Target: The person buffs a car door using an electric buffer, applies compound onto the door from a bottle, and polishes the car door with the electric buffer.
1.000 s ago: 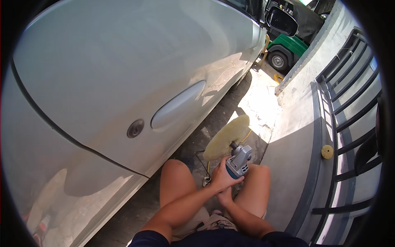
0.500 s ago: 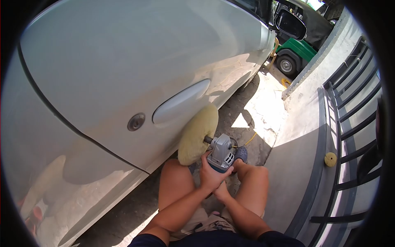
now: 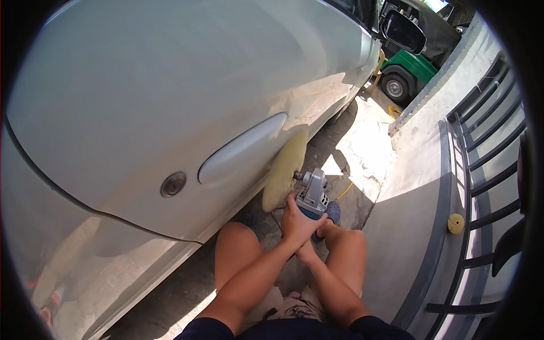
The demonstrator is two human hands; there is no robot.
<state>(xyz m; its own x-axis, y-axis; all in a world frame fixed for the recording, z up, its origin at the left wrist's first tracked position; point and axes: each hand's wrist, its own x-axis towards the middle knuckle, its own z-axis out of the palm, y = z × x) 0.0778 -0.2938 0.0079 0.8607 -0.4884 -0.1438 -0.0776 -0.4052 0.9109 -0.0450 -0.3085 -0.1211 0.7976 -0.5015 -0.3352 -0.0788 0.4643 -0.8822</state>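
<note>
A power polisher [image 3: 313, 190] with a grey metal head is held out between my knees in both hands. My left hand [image 3: 299, 222] wraps around its body just behind the head. Lower down, my right hand [image 3: 306, 253] is closed around the rear part, which is mostly covered by fingers. The round, yellowish fluffy polishing pad [image 3: 285, 170] stands on edge against or very near the silver car door [image 3: 141, 113]; I cannot tell whether they touch. Left of the pad are the door handle [image 3: 243, 147] and the round keyhole [image 3: 173, 184].
To the right runs a low wall [image 3: 408, 238] with dark metal bars [image 3: 498, 175]; a small round yellow pad [image 3: 455, 224] hangs there. A yellow cord [image 3: 345, 191] crosses the ground. Ahead are the side mirror [image 3: 403, 31] and a green vehicle [image 3: 412, 66].
Both hands have carried the polisher forward and slightly right, along the door. Its pad now appears narrower, more edge-on. The door handle and keyhole have shifted left in view.
</note>
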